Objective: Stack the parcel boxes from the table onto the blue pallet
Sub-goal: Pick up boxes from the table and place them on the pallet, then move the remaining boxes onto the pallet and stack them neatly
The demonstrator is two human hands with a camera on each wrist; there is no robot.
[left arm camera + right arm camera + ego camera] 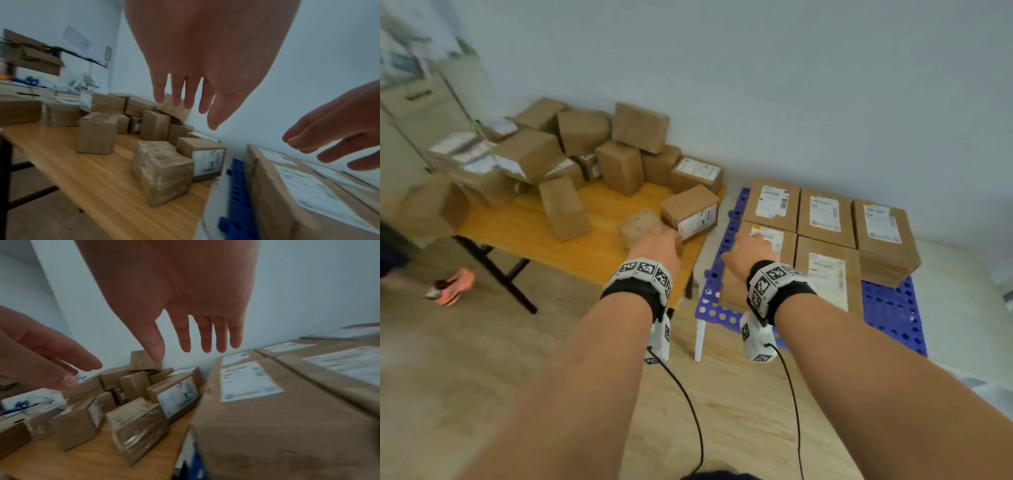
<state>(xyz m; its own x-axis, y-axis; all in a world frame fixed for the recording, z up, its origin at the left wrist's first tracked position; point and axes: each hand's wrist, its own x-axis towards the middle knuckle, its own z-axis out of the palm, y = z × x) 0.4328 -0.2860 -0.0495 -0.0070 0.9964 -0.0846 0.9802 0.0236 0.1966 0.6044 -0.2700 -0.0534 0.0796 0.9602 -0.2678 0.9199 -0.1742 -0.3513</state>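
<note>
Many brown parcel boxes are heaped on the wooden table (524,226). Nearest its right end lies a small tape-wrapped box (640,224) (162,170) (137,426), with a labelled box (690,210) (202,155) behind it. My left hand (655,245) (185,91) hovers open just above the tape-wrapped box, fingers straight, holding nothing. My right hand (751,248) (197,337) hangs open over the left edge of the blue pallet (893,308), above the near-left stacked box (774,240). Several large labelled boxes (825,219) lie flat on the pallet.
The table's black legs (496,270) stand at the left. Another person's foot in an orange shoe (452,286) is on the wooden floor at the left. Cabinets (421,113) stand at the back left; a pale wall runs behind everything. Cables (688,404) trail from my wrists.
</note>
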